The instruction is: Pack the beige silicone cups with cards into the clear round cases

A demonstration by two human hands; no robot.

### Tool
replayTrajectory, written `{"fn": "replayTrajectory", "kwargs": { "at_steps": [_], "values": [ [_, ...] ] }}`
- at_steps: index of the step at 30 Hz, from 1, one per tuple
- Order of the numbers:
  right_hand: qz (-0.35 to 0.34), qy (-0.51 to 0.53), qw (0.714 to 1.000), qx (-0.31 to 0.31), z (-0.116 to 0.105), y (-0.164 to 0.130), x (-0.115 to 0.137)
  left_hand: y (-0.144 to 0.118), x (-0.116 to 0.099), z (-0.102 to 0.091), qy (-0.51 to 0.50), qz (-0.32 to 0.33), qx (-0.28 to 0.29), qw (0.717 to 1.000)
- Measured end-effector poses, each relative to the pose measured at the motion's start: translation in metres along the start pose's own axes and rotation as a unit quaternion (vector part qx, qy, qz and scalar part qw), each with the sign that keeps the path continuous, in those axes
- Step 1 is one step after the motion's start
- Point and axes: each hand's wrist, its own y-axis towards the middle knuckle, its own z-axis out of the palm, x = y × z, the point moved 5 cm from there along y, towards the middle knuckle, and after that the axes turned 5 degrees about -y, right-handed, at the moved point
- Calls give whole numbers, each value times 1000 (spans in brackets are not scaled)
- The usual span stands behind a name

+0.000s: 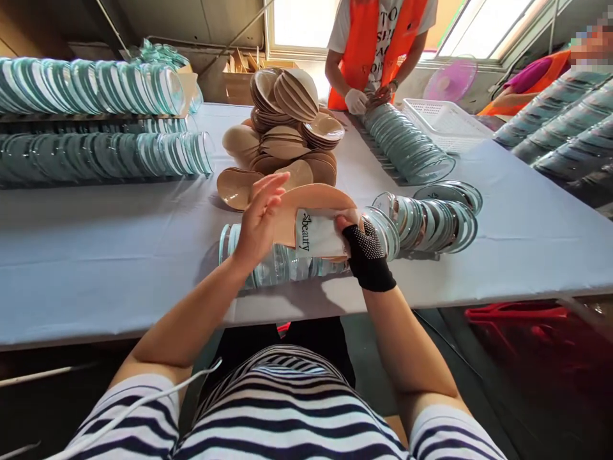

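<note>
Front of the clear shell row (287, 262) is covered by the left hand (258, 223) and the beige pad (311, 211). Right hand (366, 249) palm is concealed under a black glove. Co-worker (378, 51) is cropped at the top edge; right-hand stacks (565, 121) are cut off

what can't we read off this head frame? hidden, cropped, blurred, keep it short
- Left hand: palm side faces away, so its contact with the beige pad is hidden.
- Right hand: a black glove covers it; its fingertips sit behind the white Beauty label.
- Clear-case row below the hands: middle hidden by hands and pad.
- Co-worker in an orange vest: cut off by the top edge.
- Top right corner: blurred.
</note>
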Motion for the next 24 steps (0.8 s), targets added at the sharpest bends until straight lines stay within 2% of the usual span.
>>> {"fn": "replayTrajectory", "kwargs": {
  "at_steps": [1, 3, 5, 6, 9, 14, 20, 24],
  "values": [
    [39, 65, 997, 10, 1, 0, -1, -2, -12, 4, 53, 61, 38, 996],
    [88, 143, 985, 31, 2, -1, 0, -8, -32, 13, 163, 149, 130, 967],
    [104, 175, 977, 62, 3, -2, 1, -11, -42, 19, 244, 166, 197, 935],
    [105, 187, 974, 76, 3, -2, 1, -10, -44, 19, 269, 156, 210, 927],
    [116, 224, 962, 103, 0, -1, 0, -3, -43, 19, 296, 129, 196, 926],
    [110, 261, 953, 105, -7, 4, 10, 9, -37, 28, 231, 158, 161, 946],
    [92, 271, 955, 80, -19, 1, -5, 2, -31, 50, 247, 133, 193, 940],
    [59, 237, 968, 61, -23, -2, -14, -2, -31, 52, 265, 133, 200, 934]
  ]
}}
